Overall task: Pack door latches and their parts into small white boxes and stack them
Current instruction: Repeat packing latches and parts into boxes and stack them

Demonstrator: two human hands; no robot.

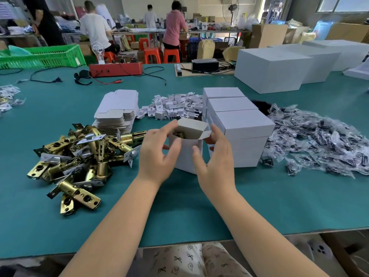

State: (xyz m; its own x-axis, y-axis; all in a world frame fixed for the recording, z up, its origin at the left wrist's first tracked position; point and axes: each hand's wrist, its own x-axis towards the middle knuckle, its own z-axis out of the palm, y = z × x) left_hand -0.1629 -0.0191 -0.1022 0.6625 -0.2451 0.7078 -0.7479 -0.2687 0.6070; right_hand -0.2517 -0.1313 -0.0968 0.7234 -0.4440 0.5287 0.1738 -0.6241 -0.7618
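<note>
A small white box (186, 154) stands upright on the green table, its top flaps open and a brass latch showing inside. My left hand (157, 154) holds its left side, fingertips on the top flap. My right hand (214, 156) holds the right side, fingers by the side flap. A pile of brass door latches (79, 156) lies to the left. Stacked closed white boxes (237, 126) stand just right of the box. Flat unfolded boxes (117, 110) are stacked behind the latches. Bagged parts (319, 140) spread at the right.
A heap of small white card inserts (173, 106) lies behind the box. Large white cartons (279, 66) sit at the back right. A red device (115, 68) with cables and a green crate (44, 56) are at the back left. People work at a far table.
</note>
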